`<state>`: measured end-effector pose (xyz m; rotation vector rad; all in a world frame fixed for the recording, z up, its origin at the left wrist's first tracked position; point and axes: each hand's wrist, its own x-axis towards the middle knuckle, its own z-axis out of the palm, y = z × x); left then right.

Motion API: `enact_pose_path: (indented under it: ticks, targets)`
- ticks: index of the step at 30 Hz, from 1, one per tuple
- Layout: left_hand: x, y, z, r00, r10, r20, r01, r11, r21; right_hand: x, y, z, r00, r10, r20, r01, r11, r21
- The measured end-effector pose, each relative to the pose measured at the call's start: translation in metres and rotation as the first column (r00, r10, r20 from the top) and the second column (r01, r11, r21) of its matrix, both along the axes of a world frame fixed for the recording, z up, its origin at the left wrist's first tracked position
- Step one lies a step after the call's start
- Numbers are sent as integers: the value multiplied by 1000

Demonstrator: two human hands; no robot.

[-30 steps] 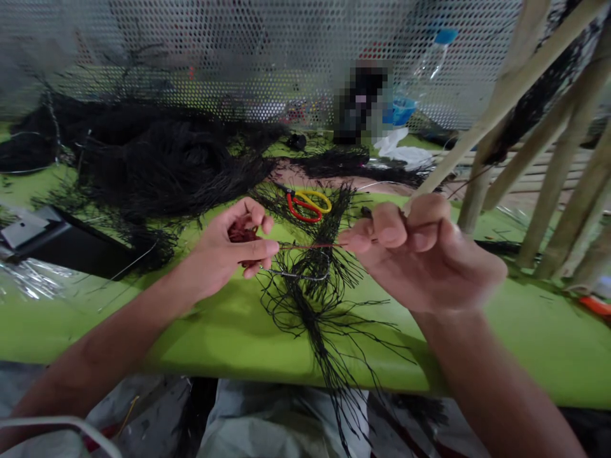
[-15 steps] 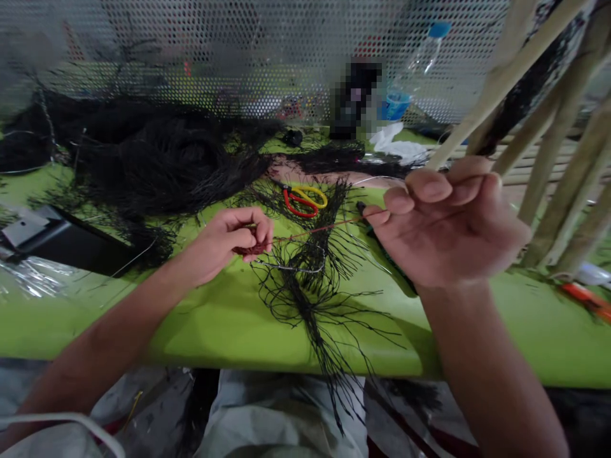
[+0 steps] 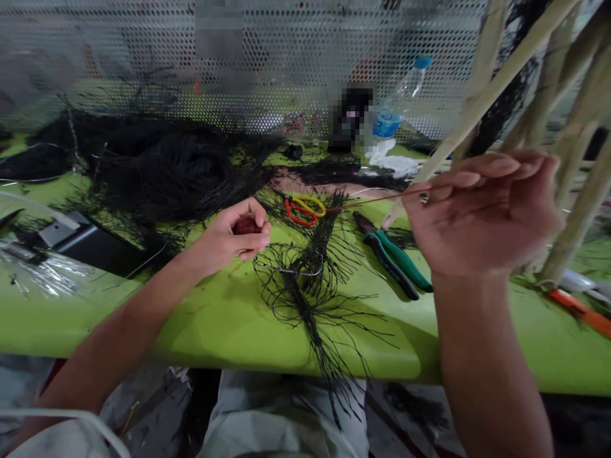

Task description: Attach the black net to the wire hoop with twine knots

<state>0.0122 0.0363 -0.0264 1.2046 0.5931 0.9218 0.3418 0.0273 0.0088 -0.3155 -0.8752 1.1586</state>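
My left hand [image 3: 222, 235] is closed around a small dark red coil of thread [image 3: 247, 226], held above the green table. Up at the right, my right hand [image 3: 487, 219] has its palm turned up and pinches a thin red thread [image 3: 367, 202] between thumb and fingers. The thread slants down leftward from it; its stretch close to my left hand is hard to make out. Between and below the hands lies a bundle of black knotted strings [image 3: 310, 312] with a bent wire [image 3: 298, 272] across it. Scissors [image 3: 303, 210] with red and yellow handles lie behind.
Green-handled pliers [image 3: 398, 261] lie left of my right forearm. A black fibre heap [image 3: 172, 162] fills the back left. Pale wooden sticks [image 3: 568, 152] rise at the right. A plastic bottle [image 3: 405, 89] stands near the perforated metal screen [image 3: 281, 57]. A black box-like object [image 3: 105, 245] sits left.
My right hand has moved right, drawing the red thread out longer and uncovering the pliers. My left hand stays near the same place, its fingers shifted around the coil.
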Motion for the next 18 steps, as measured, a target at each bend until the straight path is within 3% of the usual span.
enact_pose_path:
  ticks: [3, 10, 14, 18]
  targets:
    - [2, 1, 1, 1000, 26, -9, -26, 1000, 10, 6, 5, 3, 990, -27, -142, 23, 999, -29]
    - [3, 4, 5, 970, 235, 69, -232, 971, -53, 7, 6, 12, 921, -18, -389, -15, 997, -81]
    - [4, 7, 5, 935, 349, 67, -341, 935, -101, 5, 10, 11, 919, -64, -390, 27, 995, -101]
    - [3, 14, 1, 903, 428, 45, -420, 899, -121, -8, 12, 12, 955, -143, -259, 102, 981, -167]
